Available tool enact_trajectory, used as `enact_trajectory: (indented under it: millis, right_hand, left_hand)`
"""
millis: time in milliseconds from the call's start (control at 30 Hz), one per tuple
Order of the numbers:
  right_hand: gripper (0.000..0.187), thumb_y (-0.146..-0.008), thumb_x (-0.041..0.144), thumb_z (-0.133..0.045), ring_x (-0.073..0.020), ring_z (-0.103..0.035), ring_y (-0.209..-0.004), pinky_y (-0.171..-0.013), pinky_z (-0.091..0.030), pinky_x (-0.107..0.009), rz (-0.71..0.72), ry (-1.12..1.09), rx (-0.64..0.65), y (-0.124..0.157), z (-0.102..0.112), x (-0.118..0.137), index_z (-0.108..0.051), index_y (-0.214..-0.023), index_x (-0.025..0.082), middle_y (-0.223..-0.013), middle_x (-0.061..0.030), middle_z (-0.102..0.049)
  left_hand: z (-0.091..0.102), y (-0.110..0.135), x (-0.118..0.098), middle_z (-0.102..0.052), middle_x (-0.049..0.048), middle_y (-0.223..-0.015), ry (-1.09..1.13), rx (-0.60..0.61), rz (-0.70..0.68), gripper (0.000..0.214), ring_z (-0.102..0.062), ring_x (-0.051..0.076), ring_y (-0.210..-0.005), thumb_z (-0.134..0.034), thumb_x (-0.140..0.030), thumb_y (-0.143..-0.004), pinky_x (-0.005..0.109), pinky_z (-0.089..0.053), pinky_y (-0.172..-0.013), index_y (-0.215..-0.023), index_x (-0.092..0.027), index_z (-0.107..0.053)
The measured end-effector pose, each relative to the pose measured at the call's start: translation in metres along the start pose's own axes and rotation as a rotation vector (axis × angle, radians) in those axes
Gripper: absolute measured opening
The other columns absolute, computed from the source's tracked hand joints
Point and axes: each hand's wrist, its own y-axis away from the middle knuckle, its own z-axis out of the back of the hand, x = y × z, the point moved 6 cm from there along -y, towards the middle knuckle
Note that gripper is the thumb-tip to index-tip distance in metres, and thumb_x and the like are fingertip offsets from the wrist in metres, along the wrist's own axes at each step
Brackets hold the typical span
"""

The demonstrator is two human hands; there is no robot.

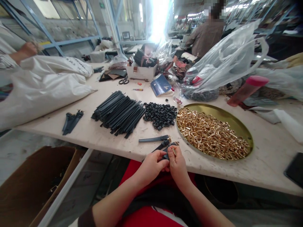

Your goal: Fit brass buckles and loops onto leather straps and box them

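Note:
My left hand (155,164) and my right hand (176,160) meet at the table's front edge. The left fingers pinch a dark strap (167,155), partly hidden by the fingers. A gold buckle (174,151) shows between my right thumb and fingers. Just beyond lie finished-looking straps with buckles, one dark strap (152,139) lying flat. Farther back are a stack of dark strips (118,112) and a heap of small black loops (160,115). On the right, a round gold tray (246,134) carries many gold buckles (210,134).
Left are a bundle of buckled straps (71,121), a white sack (47,91) and a cardboard box (35,176) below the table. Scissors (123,81), a blue booklet (161,85), a plastic bag (227,60) and a pink-lidded bottle (247,90) stand behind. Another person's hand (27,49) is at far left.

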Motion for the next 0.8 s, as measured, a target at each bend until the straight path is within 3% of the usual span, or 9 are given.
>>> enact_trajectory:
  millis: [233, 433, 567, 633, 800]
  right_hand:
    - [0.025, -0.088, 0.042, -0.03, -0.0133, -0.046, -0.055, -0.05, -0.036, -0.025, 0.058, -0.046, 0.128, 0.01, 0.005, 0.004, -0.045, -0.085, 0.022, -0.064, 0.0021, -0.048]
    - [0.027, -0.089, 0.042, -0.028, -0.0133, -0.049, -0.051, -0.048, -0.038, -0.024, 0.024, -0.086, 0.169, 0.011, 0.0, 0.0, -0.045, -0.084, 0.021, -0.059, 0.0024, -0.05]
    - [0.027, -0.089, 0.04, -0.029, -0.0146, -0.053, -0.058, -0.054, -0.042, -0.025, 0.108, 0.002, 0.071, 0.01, 0.005, 0.003, -0.047, -0.087, 0.02, -0.066, -0.0003, -0.056]
    - [0.028, -0.089, 0.039, -0.028, -0.0152, -0.055, -0.061, -0.056, -0.043, -0.026, 0.136, 0.075, 0.03, 0.007, 0.004, 0.004, -0.048, -0.086, 0.02, -0.068, -0.0012, -0.057]
    - [0.027, -0.09, 0.037, -0.029, -0.0174, -0.059, -0.064, -0.058, -0.045, -0.028, 0.278, 0.272, 0.053, -0.021, -0.002, 0.014, -0.05, -0.088, 0.019, -0.07, -0.0036, -0.062]
  left_hand:
    - [0.001, 0.005, -0.001, -0.065, 0.0052, -0.078, -0.017, 0.11, 0.0, 0.033, -0.061, 0.014, -0.065, -0.052, -0.017, -0.071, 0.027, -0.048, -0.065, -0.104, -0.012, -0.051]
    - [0.004, 0.003, -0.014, -0.066, 0.0051, -0.084, -0.304, 0.107, -0.085, 0.039, -0.062, 0.016, -0.07, -0.047, -0.018, -0.073, 0.026, -0.047, -0.064, -0.112, -0.015, -0.05]
    - [0.009, -0.002, -0.009, -0.064, 0.002, -0.069, -0.455, 0.199, -0.005, 0.021, -0.061, 0.015, -0.06, -0.044, -0.026, -0.077, 0.022, -0.044, -0.054, -0.088, -0.014, -0.058]
    - [0.012, -0.005, -0.009, -0.061, 0.0009, -0.061, -0.542, 0.197, -0.005, 0.024, -0.058, 0.013, -0.053, -0.039, -0.029, -0.08, 0.021, -0.042, -0.051, -0.076, -0.014, -0.057]
    - [0.022, -0.019, -0.028, -0.062, 0.0018, -0.067, -0.84, 0.072, -0.2, 0.028, -0.057, 0.014, -0.062, -0.037, -0.032, -0.084, 0.022, -0.039, -0.055, -0.074, -0.017, -0.059]
